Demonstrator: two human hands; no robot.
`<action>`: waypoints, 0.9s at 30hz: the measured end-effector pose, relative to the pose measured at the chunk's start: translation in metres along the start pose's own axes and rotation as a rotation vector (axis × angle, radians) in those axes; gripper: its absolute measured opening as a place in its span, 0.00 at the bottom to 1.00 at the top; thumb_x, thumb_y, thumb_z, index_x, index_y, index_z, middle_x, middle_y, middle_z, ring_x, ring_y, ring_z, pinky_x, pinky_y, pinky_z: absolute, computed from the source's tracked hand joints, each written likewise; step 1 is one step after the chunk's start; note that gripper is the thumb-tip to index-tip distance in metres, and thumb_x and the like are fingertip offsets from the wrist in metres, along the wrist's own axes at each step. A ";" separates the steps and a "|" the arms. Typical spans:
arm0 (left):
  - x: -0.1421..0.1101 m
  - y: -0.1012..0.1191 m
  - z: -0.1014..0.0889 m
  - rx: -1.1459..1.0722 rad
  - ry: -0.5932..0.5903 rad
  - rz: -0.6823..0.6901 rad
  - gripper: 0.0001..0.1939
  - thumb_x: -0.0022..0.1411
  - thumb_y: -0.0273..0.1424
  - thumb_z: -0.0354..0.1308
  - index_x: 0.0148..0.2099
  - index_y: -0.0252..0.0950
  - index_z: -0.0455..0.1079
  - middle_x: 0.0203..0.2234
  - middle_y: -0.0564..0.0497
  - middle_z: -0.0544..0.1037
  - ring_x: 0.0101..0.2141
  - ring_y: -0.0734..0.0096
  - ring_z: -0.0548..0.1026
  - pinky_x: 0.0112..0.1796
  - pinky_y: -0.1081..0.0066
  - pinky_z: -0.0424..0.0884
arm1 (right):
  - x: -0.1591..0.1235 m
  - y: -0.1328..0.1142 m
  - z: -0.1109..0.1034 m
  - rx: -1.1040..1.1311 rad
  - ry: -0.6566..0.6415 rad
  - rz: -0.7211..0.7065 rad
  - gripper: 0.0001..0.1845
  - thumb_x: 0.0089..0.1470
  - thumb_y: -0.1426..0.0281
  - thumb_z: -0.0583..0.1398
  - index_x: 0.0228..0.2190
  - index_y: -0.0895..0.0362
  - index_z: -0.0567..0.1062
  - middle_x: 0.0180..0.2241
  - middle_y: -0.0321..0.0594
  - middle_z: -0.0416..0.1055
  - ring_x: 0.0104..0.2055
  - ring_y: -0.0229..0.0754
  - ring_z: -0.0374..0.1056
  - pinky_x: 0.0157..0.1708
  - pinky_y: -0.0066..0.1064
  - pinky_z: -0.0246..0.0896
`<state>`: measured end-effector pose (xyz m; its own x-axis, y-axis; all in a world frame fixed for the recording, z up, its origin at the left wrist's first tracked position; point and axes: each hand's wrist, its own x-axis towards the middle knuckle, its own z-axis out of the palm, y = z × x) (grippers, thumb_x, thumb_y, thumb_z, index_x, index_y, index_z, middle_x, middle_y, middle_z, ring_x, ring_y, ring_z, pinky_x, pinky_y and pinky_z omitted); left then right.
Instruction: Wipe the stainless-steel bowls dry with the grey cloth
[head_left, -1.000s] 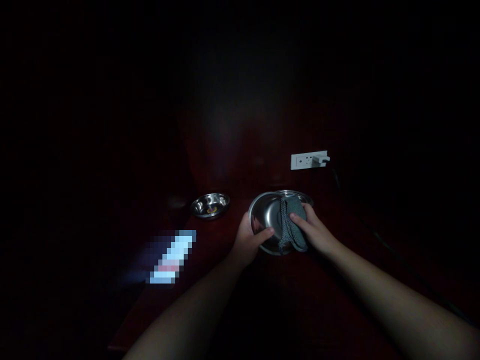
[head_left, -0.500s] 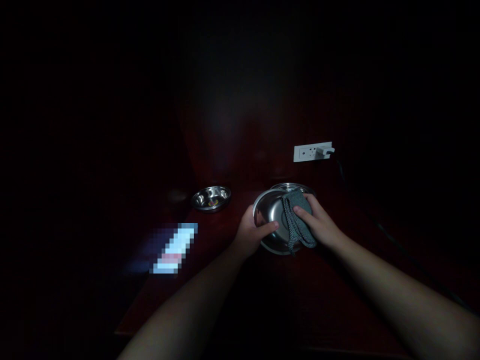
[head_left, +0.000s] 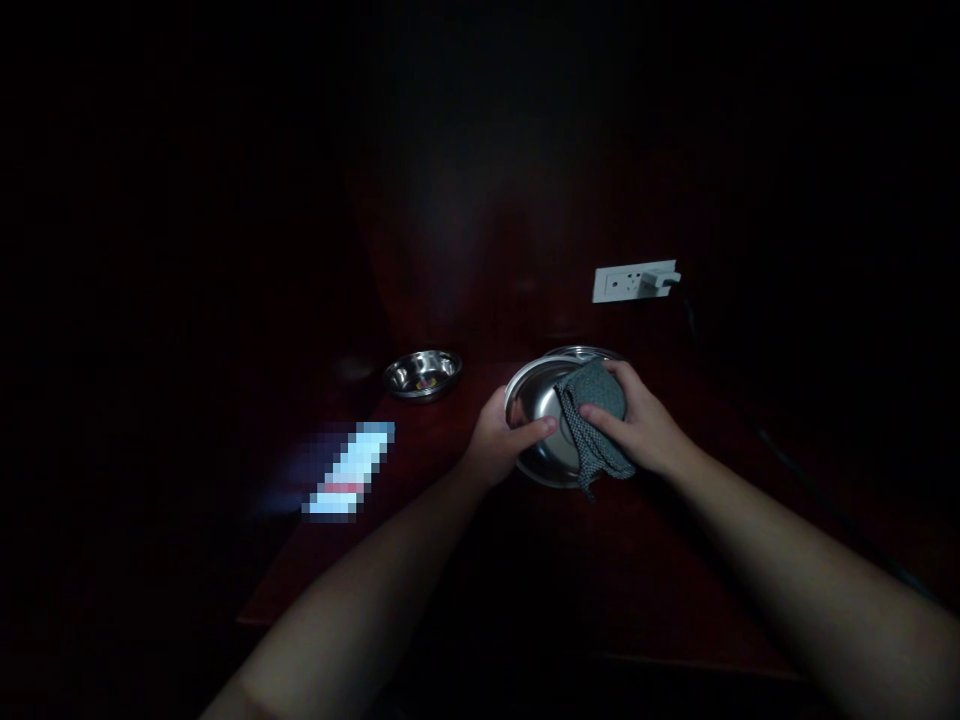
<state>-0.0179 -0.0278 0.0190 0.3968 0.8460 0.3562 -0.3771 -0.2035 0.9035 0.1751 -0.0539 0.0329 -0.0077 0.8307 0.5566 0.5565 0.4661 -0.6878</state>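
Note:
A shiny steel bowl is tilted in front of me, its inside partly facing me. My left hand grips its left side, thumb over the inner wall and fingers behind the rim. My right hand is closed on a grey-green cloth, which it presses over the bowl's right side; a loose fold hangs past the lower rim. The fingers of the right hand are largely hidden behind the cloth and bowl. Just behind is more round steel ware, mostly covered by the held bowl.
To the left on the dark red table stands a shallow steel bowl with a yellow-and-red mark inside. Nearer lies a bright, pixelated screen-like patch. A white wall socket holds a plug, and a dark cable runs down the right.
The cloth has shifted slightly on the bowl's right side, with the right hand still on it. My view has tipped downward, so the socket and table sit higher and a little right.

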 end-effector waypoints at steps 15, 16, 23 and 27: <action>0.003 0.001 0.003 -0.299 0.032 -0.144 0.21 0.51 0.31 0.63 0.47 0.32 0.66 0.41 0.43 0.75 0.42 0.60 0.74 0.48 0.58 0.67 | 0.009 0.028 0.005 0.377 0.138 0.159 0.27 0.42 0.53 0.63 0.42 0.52 0.66 0.39 0.40 0.70 0.43 0.49 0.67 0.45 0.46 0.62; 0.002 0.001 0.004 -0.294 -0.005 -0.126 0.22 0.50 0.31 0.63 0.48 0.32 0.65 0.41 0.43 0.75 0.43 0.59 0.74 0.48 0.57 0.67 | 0.010 0.028 0.005 0.386 0.152 0.173 0.27 0.42 0.53 0.63 0.42 0.52 0.66 0.39 0.40 0.70 0.42 0.49 0.68 0.45 0.46 0.62; 0.001 -0.003 0.008 -0.123 -0.236 0.010 0.39 0.44 0.30 0.68 0.57 0.34 0.56 0.46 0.39 0.73 0.46 0.52 0.72 0.47 0.51 0.66 | 0.009 0.023 0.007 0.426 0.206 0.245 0.25 0.40 0.53 0.65 0.38 0.52 0.68 0.37 0.38 0.71 0.39 0.47 0.69 0.44 0.44 0.64; 0.001 -0.003 0.006 -0.075 -0.216 0.047 0.35 0.46 0.30 0.67 0.55 0.34 0.59 0.46 0.40 0.73 0.47 0.52 0.72 0.48 0.52 0.66 | 0.009 0.021 0.009 0.459 0.175 0.283 0.24 0.41 0.53 0.64 0.38 0.52 0.68 0.36 0.38 0.72 0.39 0.47 0.69 0.42 0.43 0.66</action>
<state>-0.0109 -0.0289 0.0180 0.5440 0.7098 0.4475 -0.4577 -0.1961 0.8672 0.1796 -0.0341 0.0189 0.2484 0.8980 0.3633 0.0980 0.3498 -0.9317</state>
